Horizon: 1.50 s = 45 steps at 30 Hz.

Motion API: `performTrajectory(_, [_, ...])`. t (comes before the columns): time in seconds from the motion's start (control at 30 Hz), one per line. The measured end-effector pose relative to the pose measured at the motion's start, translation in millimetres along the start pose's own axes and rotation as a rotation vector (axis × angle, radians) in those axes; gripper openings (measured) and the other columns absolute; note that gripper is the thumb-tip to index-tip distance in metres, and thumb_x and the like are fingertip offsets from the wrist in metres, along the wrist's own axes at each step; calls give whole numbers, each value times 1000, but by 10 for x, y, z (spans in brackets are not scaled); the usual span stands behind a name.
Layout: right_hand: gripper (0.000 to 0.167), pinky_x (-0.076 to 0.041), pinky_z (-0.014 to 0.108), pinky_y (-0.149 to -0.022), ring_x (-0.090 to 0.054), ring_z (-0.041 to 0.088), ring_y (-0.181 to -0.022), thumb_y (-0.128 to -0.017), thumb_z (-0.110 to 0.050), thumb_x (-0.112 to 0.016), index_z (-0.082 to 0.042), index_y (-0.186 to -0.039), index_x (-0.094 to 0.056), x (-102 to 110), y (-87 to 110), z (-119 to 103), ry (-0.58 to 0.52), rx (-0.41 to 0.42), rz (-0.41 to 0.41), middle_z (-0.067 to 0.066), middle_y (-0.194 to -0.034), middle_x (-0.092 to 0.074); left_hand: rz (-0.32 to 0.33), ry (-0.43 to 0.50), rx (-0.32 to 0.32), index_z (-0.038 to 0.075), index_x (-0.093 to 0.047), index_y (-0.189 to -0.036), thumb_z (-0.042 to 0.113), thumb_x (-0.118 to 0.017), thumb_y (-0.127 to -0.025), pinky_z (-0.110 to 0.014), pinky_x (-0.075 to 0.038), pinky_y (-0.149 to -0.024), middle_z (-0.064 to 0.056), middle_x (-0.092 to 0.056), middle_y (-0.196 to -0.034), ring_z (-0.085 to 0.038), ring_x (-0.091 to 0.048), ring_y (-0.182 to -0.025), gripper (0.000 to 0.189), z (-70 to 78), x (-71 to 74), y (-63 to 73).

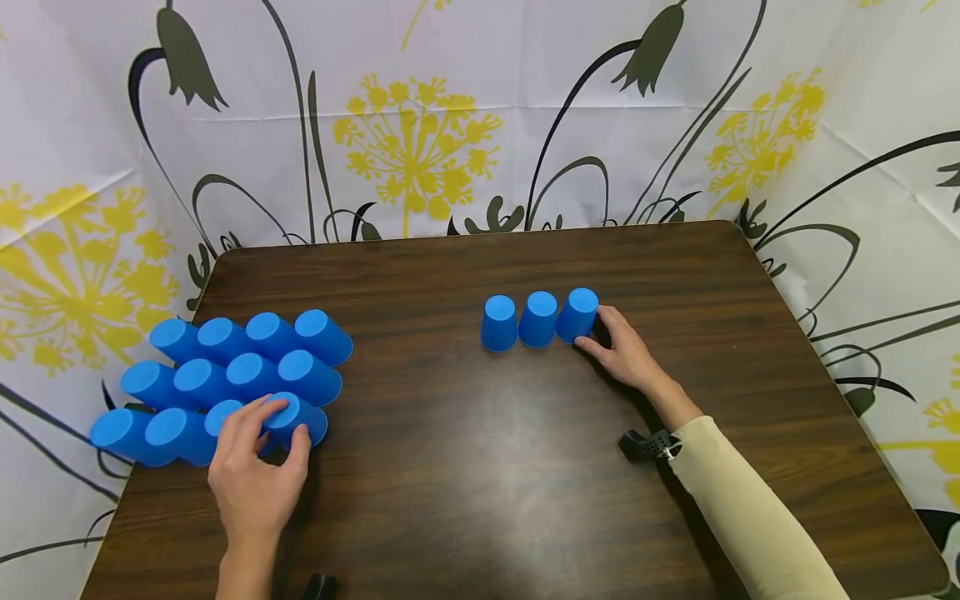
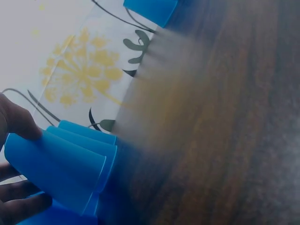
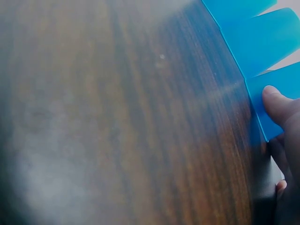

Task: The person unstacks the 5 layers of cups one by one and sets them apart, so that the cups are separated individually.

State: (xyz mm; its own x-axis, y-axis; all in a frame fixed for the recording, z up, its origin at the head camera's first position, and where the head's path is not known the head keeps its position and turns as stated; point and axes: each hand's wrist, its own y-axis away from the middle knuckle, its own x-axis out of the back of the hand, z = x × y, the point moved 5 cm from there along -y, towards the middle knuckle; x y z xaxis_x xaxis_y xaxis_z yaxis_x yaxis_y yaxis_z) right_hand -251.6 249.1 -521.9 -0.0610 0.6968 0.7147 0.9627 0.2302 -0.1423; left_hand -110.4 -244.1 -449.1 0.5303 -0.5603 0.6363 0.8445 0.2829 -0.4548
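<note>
In the head view, my left hand (image 1: 255,471) grips an upside-down blue plastic cup (image 1: 303,421), the rightmost of a front row. The left wrist view shows the thumb on one side of this cup (image 2: 58,166) and fingers on the other. Behind it stand two more rows of matching upturned cups (image 1: 251,375). My right hand (image 1: 628,358) holds the rightmost cup (image 1: 577,315) in a separate row of three upturned blue cups, its thumb against the near side. Left of that one stand the middle cup (image 1: 537,319) and the left cup (image 1: 498,323), close together.
The dark wood-grain table (image 1: 480,483) has a patterned white cloth (image 1: 465,50) hanging behind it and at its sides. A black wrist strap (image 1: 648,446) is at the right sleeve (image 1: 750,500). A small black object (image 1: 321,587) shows at the bottom edge, beside the left forearm.
</note>
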Motion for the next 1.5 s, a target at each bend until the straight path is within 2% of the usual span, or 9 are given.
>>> performTrajectory(0.07, [63,-30,57,-110,-40,37,-134,-95,-28,-66,-1,-146,-39,2,1,-3,1,0,3,20,-142,-45,4,-9,8,7,-67,-119,8,-82,-77,-60,-54,-77,-11,-60,-129,-29,-57,-114,45,-9,-9,10])
performTrajectory(0.13, [64,-30,57,-110,-40,37,-134,-95,-28,-66,-1,-146,-38,-2,0,0,4,2,4,20,-142,-45,3,-9,10,6,-67,-119,6,-81,-77,-63,-53,-76,-13,-59,-128,-31,-57,-114,44,-14,-18,20])
performTrajectory(0.53, [64,-30,57,-110,-40,36,-134,-95,-29,-66,-2,-146,-38,-14,-8,15,-2,12,3,20,-142,-45,-3,-33,35,4,-66,-120,2,-80,-78,-62,-52,-79,-15,-55,-132,-34,-54,-118,45,-25,-21,49])
performTrajectory(0.77, [64,-29,57,-110,-39,36,-135,-95,-30,-66,-2,-146,-38,-11,-11,25,3,8,4,19,-143,-44,12,-89,-9,3,-67,-115,1,-81,-76,-61,-53,-79,-16,-53,-134,-35,-54,-119,41,11,-6,68])
performTrajectory(1.07, [63,-30,58,-110,-40,37,-134,-95,-29,-66,-1,-145,-39,-6,-8,17,-3,15,6,20,-142,-45,23,-86,-36,3,-69,-112,3,-80,-77,-60,-49,-90,-16,-52,-136,-36,-53,-122,37,69,55,81])
performTrajectory(1.17, [63,-30,58,-110,-40,37,-134,-95,-29,-66,-2,-145,-39,-5,-6,11,-4,9,5,20,-142,-45,37,-86,-48,2,-69,-112,3,-80,-77,-57,-48,-94,-16,-52,-136,-36,-53,-122,36,67,88,79])
performTrajectory(1.3, [63,-29,57,-111,-39,37,-135,-95,-29,-66,-2,-145,-39,-3,1,11,-6,2,4,20,-143,-44,64,-79,-75,2,-70,-113,5,-79,-79,-30,-46,-98,-14,-54,-135,-33,-54,-121,35,62,126,71])
performTrajectory(1.37, [63,-29,57,-111,-40,37,-135,-95,-28,-66,-1,-145,-39,-4,3,10,-8,2,3,20,-143,-44,88,-65,-102,1,-70,-113,7,-77,-81,-22,-41,-98,-14,-55,-134,-32,-54,-121,33,68,149,75])
performTrajectory(1.5, [63,-30,57,-110,-40,37,-134,-95,-29,-66,-1,-145,-39,-3,4,2,-7,10,6,21,-142,-45,163,10,-174,-1,-71,-110,7,-75,-81,-26,-39,-102,-16,-59,-129,-34,-55,-118,31,125,178,79])
